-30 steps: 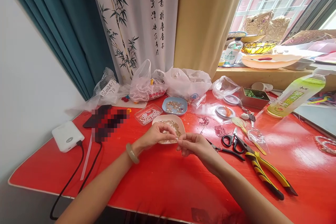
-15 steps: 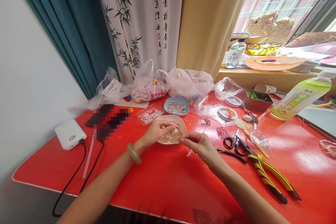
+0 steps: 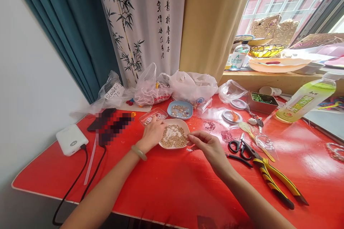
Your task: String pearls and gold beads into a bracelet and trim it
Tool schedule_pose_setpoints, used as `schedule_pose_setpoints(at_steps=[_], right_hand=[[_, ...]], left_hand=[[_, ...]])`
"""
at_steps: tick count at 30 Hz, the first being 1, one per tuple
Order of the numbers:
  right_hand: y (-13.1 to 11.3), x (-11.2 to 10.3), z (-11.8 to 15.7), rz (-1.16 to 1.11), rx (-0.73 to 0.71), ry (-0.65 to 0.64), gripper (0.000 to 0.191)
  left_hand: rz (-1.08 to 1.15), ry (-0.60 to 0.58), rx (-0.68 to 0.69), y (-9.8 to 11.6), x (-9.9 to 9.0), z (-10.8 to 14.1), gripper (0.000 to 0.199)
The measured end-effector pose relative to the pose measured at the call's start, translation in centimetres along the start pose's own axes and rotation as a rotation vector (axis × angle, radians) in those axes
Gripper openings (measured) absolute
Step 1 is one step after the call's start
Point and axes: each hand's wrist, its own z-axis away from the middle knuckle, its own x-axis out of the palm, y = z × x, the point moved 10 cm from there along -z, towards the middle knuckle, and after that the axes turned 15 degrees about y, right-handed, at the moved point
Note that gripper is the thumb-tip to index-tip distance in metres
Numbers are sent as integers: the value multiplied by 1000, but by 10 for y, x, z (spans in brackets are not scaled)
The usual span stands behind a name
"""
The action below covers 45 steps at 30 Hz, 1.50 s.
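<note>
- At the far side of the cream dish (image 3: 175, 123), left: left hand (image 3: 153, 133), its fingers down at the clear tray (image 3: 143, 121) of pale beads; whether they pinch a bead, cannot tell.
- Right of the same dish: right hand (image 3: 206, 146), thumb and forefinger pinched together by the rim, holding a beaded strand (image 3: 190, 150); its pale beads show just below the fingers, thread too fine to make out.
- Cream dish: small gold beads, spread over the bottom.
- Beyond it: blue dish (image 3: 180, 117), mixed beads inside.
- Right of the right hand, on the red table (image 3: 166, 189): black-handled scissors (image 3: 234, 146), and yellow-black pliers (image 3: 271, 177) nearer and further right.
- Far side: plastic bags (image 3: 194, 85) in front of the curtains (image 3: 212, 25).
</note>
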Motion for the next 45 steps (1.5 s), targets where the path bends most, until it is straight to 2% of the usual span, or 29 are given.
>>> schedule_pose_setpoints(at_steps=[13, 19, 23, 26, 30, 34, 37, 40, 42, 45], right_hand=[[6, 0, -1, -45, 60, 16, 26], [7, 1, 0, -47, 66, 16, 25], [5, 3, 1, -32, 59, -3, 25], [5, 4, 1, -25, 56, -9, 26], [4, 4, 1, -22, 54, -9, 25], [6, 7, 2, -28, 63, -32, 22], [7, 9, 2, -26, 70, -45, 22], [9, 10, 3, -8, 93, -51, 22], [11, 12, 4, 2, 116, -53, 24], [13, 16, 7, 15, 138, -68, 22]], left_hand=[[46, -71, -47, -4, 9, -1, 17], [30, -26, 9, 2, 4, -1, 16], [109, -27, 14, 8, -2, 0, 18], [211, -98, 55, 15, -4, 5, 16], [348, -276, 44, 19, 3, 15, 22], [372, -354, 13, 22, 5, 20, 10], [372, -314, -3, 24, 2, 18, 12], [426, -186, -95, 16, -5, 11, 11], [537, -120, -196, 8, -6, 7, 12], [825, -127, -340, 7, 0, 6, 13]])
